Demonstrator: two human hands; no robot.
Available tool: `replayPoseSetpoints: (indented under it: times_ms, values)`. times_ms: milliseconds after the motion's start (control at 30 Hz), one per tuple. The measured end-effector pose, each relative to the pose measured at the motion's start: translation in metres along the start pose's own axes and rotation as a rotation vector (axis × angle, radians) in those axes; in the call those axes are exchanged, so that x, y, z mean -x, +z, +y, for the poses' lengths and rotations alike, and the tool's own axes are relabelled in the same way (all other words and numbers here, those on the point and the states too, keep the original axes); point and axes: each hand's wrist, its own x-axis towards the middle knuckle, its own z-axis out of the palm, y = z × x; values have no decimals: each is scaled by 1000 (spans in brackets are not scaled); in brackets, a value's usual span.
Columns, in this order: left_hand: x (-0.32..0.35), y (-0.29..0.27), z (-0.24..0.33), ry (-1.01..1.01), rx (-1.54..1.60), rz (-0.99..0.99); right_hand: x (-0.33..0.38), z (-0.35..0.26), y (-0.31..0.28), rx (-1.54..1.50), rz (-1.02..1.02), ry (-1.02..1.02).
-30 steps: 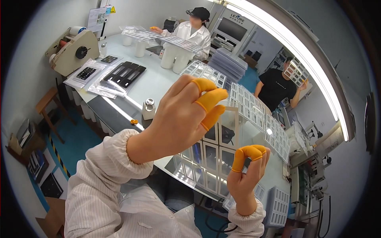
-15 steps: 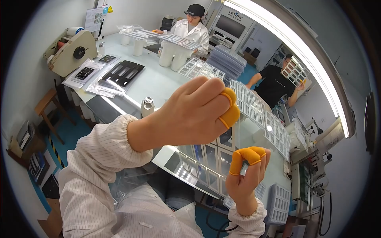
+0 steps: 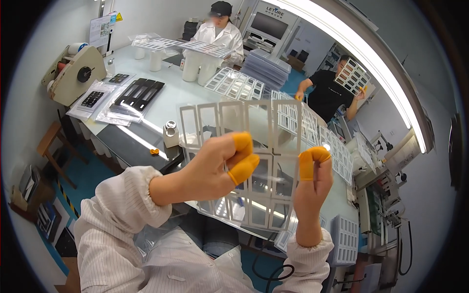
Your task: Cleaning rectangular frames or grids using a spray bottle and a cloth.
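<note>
My right hand pinches the right edge of a clear tray with a grid of white-rimmed rectangular cells. The tray stands tilted up in front of me, above the near edge of the table. In front of its middle is my left hand, thumb and finger brought together. What that hand pinches, if anything, cannot be made out. Orange finger cots cover fingertips on both hands. Part of the tray's left side is hidden behind my left hand.
A pump bottle and small orange pieces lie left on the glass table. Black panels lie beyond. Similar trays line the far side, near stacked trays. Two co-workers are across the table.
My left hand has moved down and left, uncovering the tray, which now faces me more fully. My right hand has risen slightly. The view has shifted a little.
</note>
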Motion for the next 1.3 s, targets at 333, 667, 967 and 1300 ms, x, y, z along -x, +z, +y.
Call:
replayPoseSetpoints:
  times_ms: [333, 667, 967, 1300]
  values:
    - [211, -53, -86, -947, -179, -1, -107, -11, -82, -226, 465, -56]
    - [452, -87, -213, -1982, 35, -4, -140, -41, -113, -254, 603, -267]
    - [437, -66, -235, -1799, -144, -472, -139, -82, -95, -389, 618, -237]
    - [447, -37, -238, -1605, -273, -817, -129, -83, -92, -270, 642, -150]
